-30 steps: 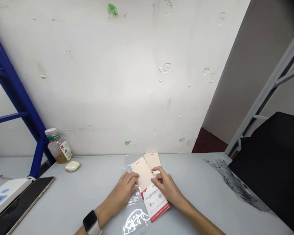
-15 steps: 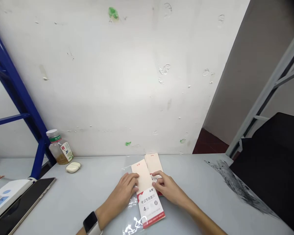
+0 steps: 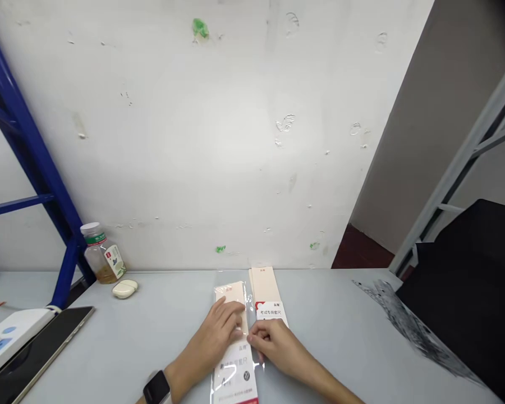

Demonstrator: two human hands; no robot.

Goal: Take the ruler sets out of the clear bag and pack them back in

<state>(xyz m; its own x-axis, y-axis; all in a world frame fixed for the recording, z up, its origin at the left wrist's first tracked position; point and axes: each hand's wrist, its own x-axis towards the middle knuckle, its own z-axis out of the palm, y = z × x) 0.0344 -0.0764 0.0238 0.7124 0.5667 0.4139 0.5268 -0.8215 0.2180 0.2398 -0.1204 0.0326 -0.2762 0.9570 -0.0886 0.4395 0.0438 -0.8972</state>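
Observation:
A long cream card with red and white print lies inside a clear plastic sleeve (image 3: 234, 365) on the grey table (image 3: 160, 331). My left hand (image 3: 219, 331), with a dark watch on the wrist, presses flat on the sleeved card with fingers stretched out. My right hand (image 3: 271, 345) pinches the sleeve's right edge beside it. A stack of similar cream cards (image 3: 267, 294) lies just behind my right hand, close to the wall.
A small jar with a white lid (image 3: 101, 253) and a cream oval case (image 3: 125, 288) stand at the back left by a blue rack post (image 3: 65, 264). A dark tablet (image 3: 37, 350) lies at the left edge. Black fabric (image 3: 467, 280) covers the right side.
The card was turned straight and pulled toward me, and now sits in the clear sleeve. My right hand moved from the card's upper right edge to the sleeve's edge.

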